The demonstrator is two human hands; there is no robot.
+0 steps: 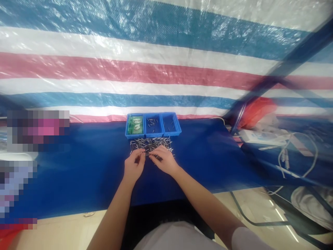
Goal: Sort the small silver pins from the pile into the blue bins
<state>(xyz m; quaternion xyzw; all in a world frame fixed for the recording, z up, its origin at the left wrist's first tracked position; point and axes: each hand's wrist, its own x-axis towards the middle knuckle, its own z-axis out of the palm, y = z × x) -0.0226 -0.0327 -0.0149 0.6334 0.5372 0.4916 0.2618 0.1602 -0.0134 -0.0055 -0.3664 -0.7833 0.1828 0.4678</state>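
Blue cloth [78,170] covers the table, and everything below is placed relative to the pile of metal pins [151,142] lying on it.

Left hand [134,166]: at the pile's near-left edge, fingers curled, thumb and forefinger pinched on what looks like a single pin [146,153].

Right hand [164,160]: at the pile's near-right edge, palm down, fingers bent with the tips on the pins. Can't tell if it grips one. The two hands' fingertips nearly meet at the pile's near edge.

The pile is a loose, flat scatter.

Blue tray [153,133]: just behind the pile, near touching, with three compartments. The left one holds green pieces [135,124]; the middle and right ones each hold a few pins.

Right of the pile, well apart: white power strip [262,137] with loose white cables [299,156]. Red bag [256,109] sits behind the strip.

Striped tarp [130,69]: behind the pile and tray, hanging as a backdrop in blue, white and red bands.
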